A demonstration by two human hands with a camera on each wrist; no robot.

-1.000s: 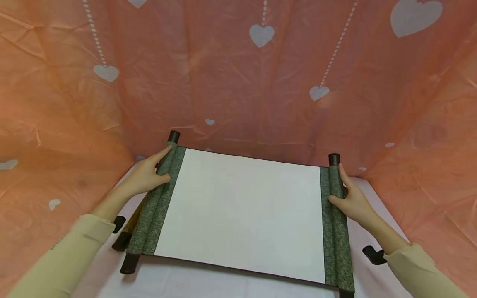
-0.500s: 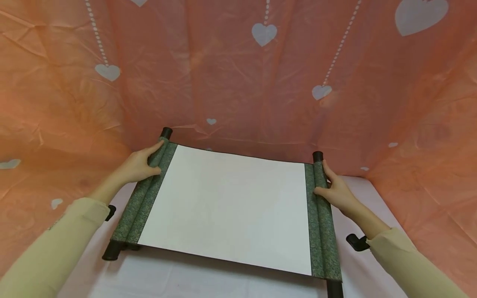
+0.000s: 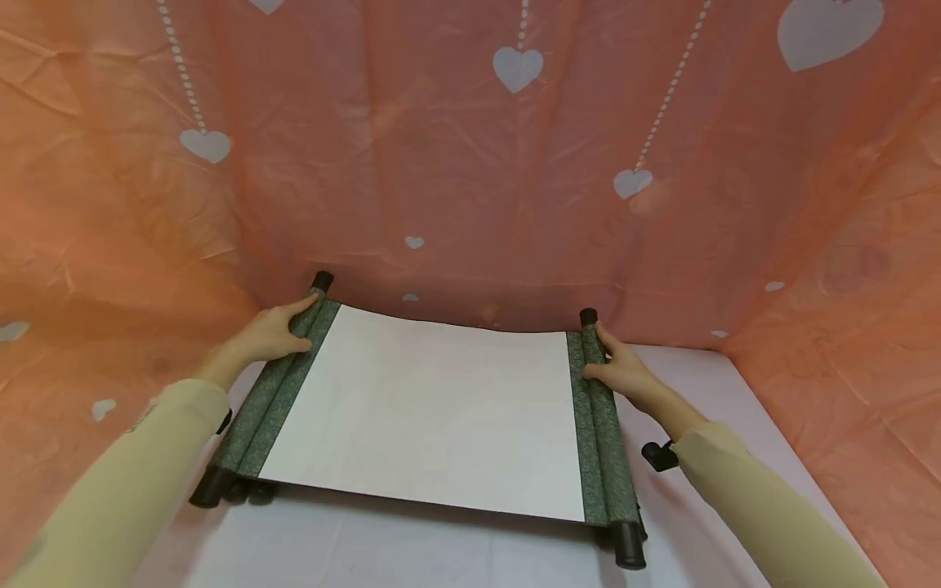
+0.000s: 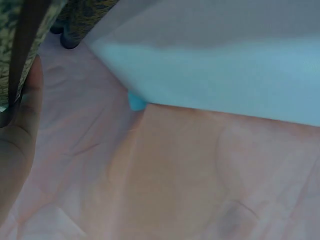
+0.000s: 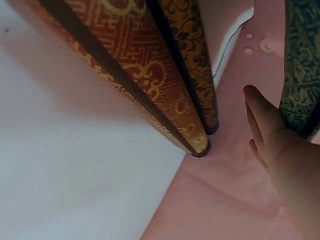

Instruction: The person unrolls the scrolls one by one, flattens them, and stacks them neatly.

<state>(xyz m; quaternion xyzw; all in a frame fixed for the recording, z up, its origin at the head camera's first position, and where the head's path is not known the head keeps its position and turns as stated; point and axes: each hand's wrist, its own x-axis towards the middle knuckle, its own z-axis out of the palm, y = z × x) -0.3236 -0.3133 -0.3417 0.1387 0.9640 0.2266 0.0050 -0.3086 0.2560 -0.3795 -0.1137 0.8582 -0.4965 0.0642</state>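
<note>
An unrolled hanging scroll (image 3: pixel 434 408) with a blank white face, green patterned end bands and black roller knobs stretches between my hands in the head view. My left hand (image 3: pixel 268 331) grips its left roller (image 3: pixel 257 408) near the far end, thumb on top. My right hand (image 3: pixel 625 371) holds the right roller (image 3: pixel 608 441) the same way. The sheet sags slightly along its far edge. Beneath it lie other scrolls, mostly covered. The right wrist view shows a red-and-gold roller (image 5: pixel 145 75) and an orange-and-black roller (image 5: pixel 192 65) under the raised green roller (image 5: pixel 302 65).
A white-covered table (image 3: pixel 412 547) carries the scrolls. Dark knobs (image 3: pixel 262 492) of the covered scrolls poke out at the near left. An orange-pink sheet (image 3: pixel 470 163) printed with white hearts hangs behind and at both sides. A black wrist mount (image 3: pixel 660 456) sits at the right cuff.
Both hands have carried the green-banded scroll leftward, the right hand farther. The brown scroll seen earlier beside its left end is now mostly covered beneath it.
</note>
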